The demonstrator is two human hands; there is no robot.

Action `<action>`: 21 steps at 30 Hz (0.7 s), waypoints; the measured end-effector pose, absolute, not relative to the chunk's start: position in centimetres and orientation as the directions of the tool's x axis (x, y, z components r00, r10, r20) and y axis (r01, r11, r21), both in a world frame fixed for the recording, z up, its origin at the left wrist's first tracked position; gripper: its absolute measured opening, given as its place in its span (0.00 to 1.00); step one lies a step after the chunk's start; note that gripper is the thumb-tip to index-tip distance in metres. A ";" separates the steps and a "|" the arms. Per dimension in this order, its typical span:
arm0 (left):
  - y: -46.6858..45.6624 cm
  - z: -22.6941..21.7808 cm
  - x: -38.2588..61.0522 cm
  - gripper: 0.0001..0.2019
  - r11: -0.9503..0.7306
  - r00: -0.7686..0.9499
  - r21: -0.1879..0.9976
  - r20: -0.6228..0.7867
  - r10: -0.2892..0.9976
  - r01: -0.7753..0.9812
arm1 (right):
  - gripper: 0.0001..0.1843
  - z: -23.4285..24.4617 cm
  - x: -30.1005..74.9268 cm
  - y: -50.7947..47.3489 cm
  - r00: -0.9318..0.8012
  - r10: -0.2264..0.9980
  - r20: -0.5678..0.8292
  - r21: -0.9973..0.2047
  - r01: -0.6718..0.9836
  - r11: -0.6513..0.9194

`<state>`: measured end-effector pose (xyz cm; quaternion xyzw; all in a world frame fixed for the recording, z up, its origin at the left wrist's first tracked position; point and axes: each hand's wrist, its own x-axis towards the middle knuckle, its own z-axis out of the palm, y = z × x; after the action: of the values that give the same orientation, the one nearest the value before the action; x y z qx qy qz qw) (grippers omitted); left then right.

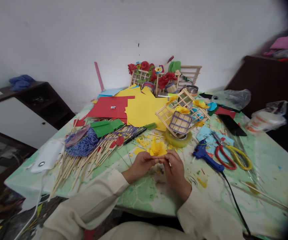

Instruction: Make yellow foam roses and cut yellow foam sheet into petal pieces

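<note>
A yellow paper flower is pinched between my two hands, close to the table's front edge. My left hand grips its lower edge from the left, thumb and fingers pressed together. From the right, my right hand holds the same flower, with its fingertips near those of the left. The fingers hide the flower's underside. Just beyond lie yellow paper scraps and a roll of clear tape. A stick frame with yellow and blue paper flowers leans at the tape roll.
Right of my hands lie a blue glue gun with a black cord and scissors with red and yellow handles. Loose wooden sticks and purple yarn are on the left. Yellow paper and red paper lie behind.
</note>
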<state>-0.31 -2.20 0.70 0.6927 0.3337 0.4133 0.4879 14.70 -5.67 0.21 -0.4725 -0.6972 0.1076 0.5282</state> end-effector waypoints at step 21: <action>1.7 0.5 -2.8 0.09 -0.434 -0.016 0.896 0.437 0.899 0.092 | 0.23 1.1 16.4 -4.9 0.457 0.854 0.250 -0.958 0.245 0.149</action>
<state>-2.78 1.66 0.48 0.6112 0.4055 0.5861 0.3442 16.45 -4.94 1.10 -0.6019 -0.4564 0.2515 0.6051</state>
